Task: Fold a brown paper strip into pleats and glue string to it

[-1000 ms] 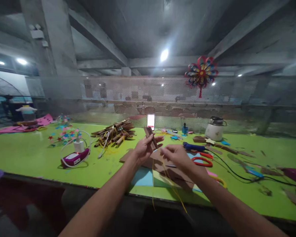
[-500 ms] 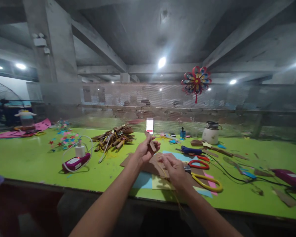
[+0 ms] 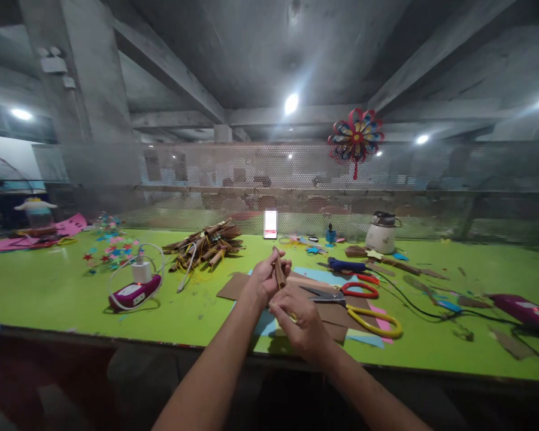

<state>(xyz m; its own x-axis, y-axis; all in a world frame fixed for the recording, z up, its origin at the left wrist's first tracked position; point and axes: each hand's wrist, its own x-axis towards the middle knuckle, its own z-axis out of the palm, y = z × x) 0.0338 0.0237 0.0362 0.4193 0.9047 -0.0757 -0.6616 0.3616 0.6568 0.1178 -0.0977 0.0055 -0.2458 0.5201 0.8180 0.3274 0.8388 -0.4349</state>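
My left hand [image 3: 266, 276] is closed around a small brown cardboard roll [image 3: 279, 269], which points up and slightly away. Just below the roll's near end, my right hand [image 3: 296, 314] pinches a thin yellow string [image 3: 293, 316], mostly hidden by the fingers. Under and beside the hands lie brown cardboard sheets [image 3: 233, 286] on light blue and pink paper. Scissors [image 3: 372, 320] with one red and one yellow handle rest on the cardboard, their blades toward my right hand.
Bundled brown rolls [image 3: 206, 245] with yellow string lie left of centre, near a purple power strip [image 3: 137, 293]. A lit phone [image 3: 270, 224] stands ahead. Rightward are a blue-handled tool [image 3: 345, 265], a white jug [image 3: 381, 236] and another purple strip [image 3: 523, 311].
My right hand has moved left and down, close beneath my left hand. The roll is more upright, and the scissor blades have come into view. The whole view has shifted slightly.
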